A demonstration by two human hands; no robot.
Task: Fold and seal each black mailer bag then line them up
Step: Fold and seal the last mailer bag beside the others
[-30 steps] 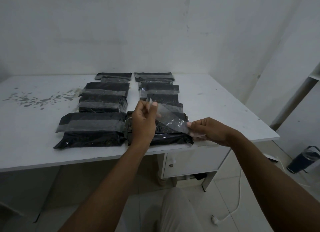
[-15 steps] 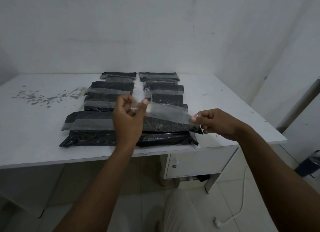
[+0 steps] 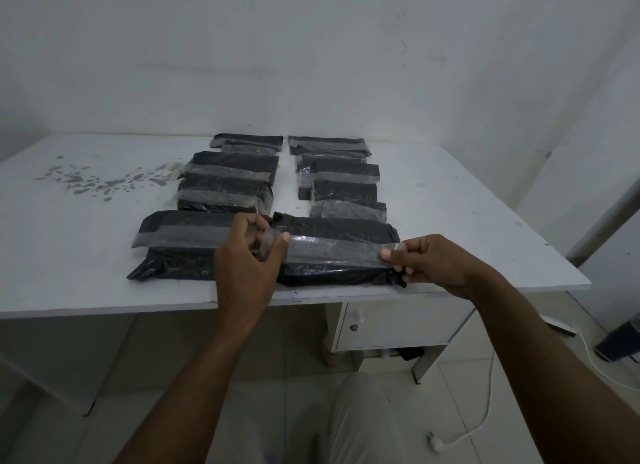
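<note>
Step in hand: sealing. Judged from the layout, this is the last bag of the visible set.

Position of work: the near-right mailer bag (image 3: 341, 229) lies flat at the front edge of the counter (image 3: 69, 256), its long side across the view. It sits just beside the near-left mailer bag (image 3: 180, 237), which already carries a grey band along its fold.

Grip, left: the left hand (image 3: 247, 256) has its fingers curled and pinches the left end of a clear strip (image 3: 332, 250) between thumb and fingers.

Grip, right: the right hand (image 3: 426, 261) pinches the right end of the same strip between thumb and forefinger, with the other fingers tucked under.

The strip is drawn taut between the 2 hands and runs the length of the bag, over its folded edge. Whether it has touched the film along its full length cannot be told.

Other bags (image 3: 235, 167) stand behind in 2 columns, each banded. They overlap, so the count is uncertain.

Next move, as judged: lower the strip squarely along the fold, let go of 1 end at a time, and smooth it down from the centre outward. The strip should bond without creases and the bag should hold its line with its neighbour. Risk: a taut strip that is let go unevenly may curl back on itself.

Also present: grey stains (image 3: 97, 181) on the counter's left side.
</note>
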